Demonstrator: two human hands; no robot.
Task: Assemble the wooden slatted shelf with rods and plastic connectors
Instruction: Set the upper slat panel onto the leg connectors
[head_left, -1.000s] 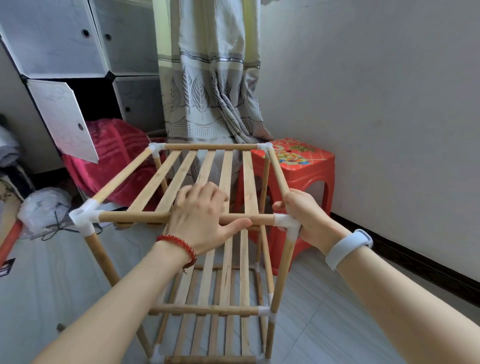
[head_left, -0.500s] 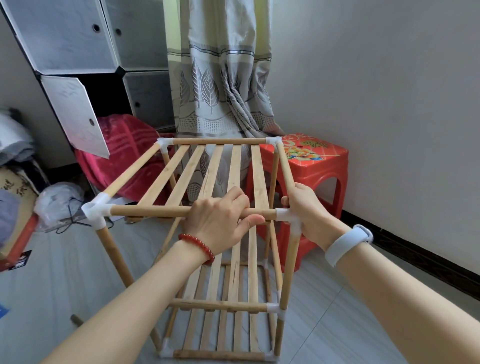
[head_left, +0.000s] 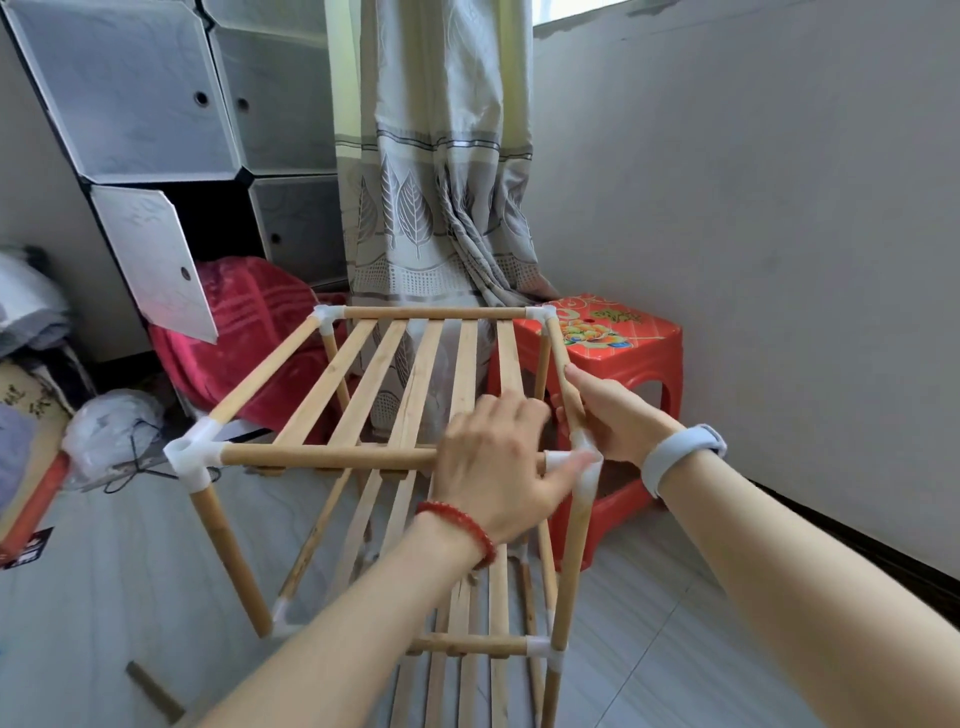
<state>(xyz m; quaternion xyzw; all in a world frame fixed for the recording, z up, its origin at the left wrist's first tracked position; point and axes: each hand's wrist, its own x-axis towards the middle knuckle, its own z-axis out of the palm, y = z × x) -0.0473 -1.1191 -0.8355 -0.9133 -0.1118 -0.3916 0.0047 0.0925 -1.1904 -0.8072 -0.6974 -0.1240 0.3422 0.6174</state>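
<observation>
The wooden slatted shelf (head_left: 415, 384) stands on the floor, its rods joined by white plastic connectors. My left hand (head_left: 493, 467) grips the near top rod (head_left: 322, 457) close to its right end, with the thumb reaching toward the near right connector (head_left: 566, 460). My right hand (head_left: 610, 415) holds the right side rod just behind that connector, the index finger lying along the rod. The near left connector (head_left: 195, 457) is free. A lower slatted tier (head_left: 467, 644) shows below.
A red plastic stool (head_left: 623, 343) stands right behind the shelf against the wall. A red blanket (head_left: 249, 332) and cube cabinet (head_left: 171, 130) are at the left, a curtain (head_left: 436, 182) behind. A loose rod (head_left: 153, 691) lies on the floor near left.
My left hand slid right along the near top rod toward the right corner connector. My right hand stayed at that corner. The view shifted slightly upward.
</observation>
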